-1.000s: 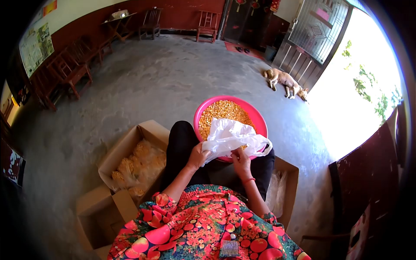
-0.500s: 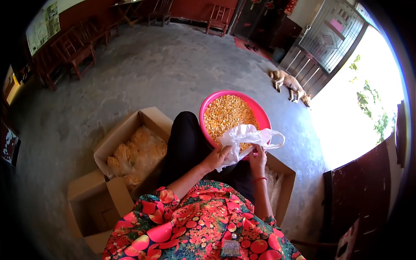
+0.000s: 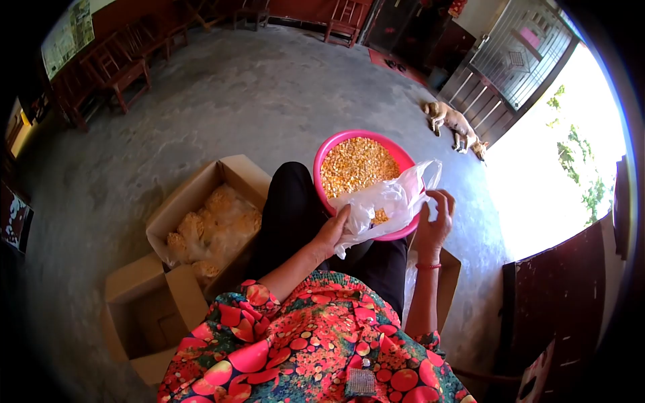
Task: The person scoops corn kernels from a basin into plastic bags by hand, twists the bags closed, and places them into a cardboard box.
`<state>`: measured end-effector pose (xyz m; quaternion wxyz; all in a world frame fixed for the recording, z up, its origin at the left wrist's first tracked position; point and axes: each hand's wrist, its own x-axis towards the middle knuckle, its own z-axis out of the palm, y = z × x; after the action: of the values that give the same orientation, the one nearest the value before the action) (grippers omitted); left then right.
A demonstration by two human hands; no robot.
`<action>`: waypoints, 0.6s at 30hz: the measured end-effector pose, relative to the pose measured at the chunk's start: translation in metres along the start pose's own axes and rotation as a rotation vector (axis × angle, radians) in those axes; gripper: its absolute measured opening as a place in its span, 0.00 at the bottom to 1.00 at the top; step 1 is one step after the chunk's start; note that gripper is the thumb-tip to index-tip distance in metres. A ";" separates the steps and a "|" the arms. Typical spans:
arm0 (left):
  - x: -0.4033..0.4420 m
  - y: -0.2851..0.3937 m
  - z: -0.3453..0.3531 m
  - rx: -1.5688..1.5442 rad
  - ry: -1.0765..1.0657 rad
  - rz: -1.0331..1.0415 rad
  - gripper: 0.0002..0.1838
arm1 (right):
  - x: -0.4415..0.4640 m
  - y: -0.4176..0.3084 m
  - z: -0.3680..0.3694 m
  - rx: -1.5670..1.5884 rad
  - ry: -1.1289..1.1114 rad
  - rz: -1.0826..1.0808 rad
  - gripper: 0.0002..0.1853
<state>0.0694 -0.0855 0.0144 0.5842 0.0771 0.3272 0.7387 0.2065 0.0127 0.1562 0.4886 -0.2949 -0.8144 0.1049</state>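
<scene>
A pink basin (image 3: 325, 144) of yellow corn kernels (image 3: 358, 164) stands in front of my knees. Over its near part lies a thin white plastic bag (image 3: 386, 200), held up between my hands. My left hand (image 3: 332, 232) is closed on the bag's left side, thumb on top. At the right, my right hand (image 3: 437, 218), with a red band at the wrist, pinches the bag's edge near a raised handle loop. Some kernels show below the bag at the basin's near side.
An open cardboard box (image 3: 181, 195) with filled clear bags (image 3: 218, 225) is at my left, an open box (image 3: 151, 316) nearer me. Another box (image 3: 449, 285) stands at my right. A dog (image 3: 457, 124) lies by the metal door (image 3: 514, 60). Wooden chairs (image 3: 117, 74) line the wall.
My right hand has moved right and up, pulling the bag's edge outward, so the bag is spread wider. My left hand stays on its side. The view has tilted down slightly.
</scene>
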 end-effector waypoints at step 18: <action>0.010 -0.002 -0.014 0.632 0.209 0.675 0.17 | -0.033 0.120 0.108 0.065 -0.607 -0.042 0.19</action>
<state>0.0613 -0.0811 -0.0002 0.2234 0.2784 0.5498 0.7551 0.1711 0.1026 0.0229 0.2343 -0.2176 -0.9253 0.2040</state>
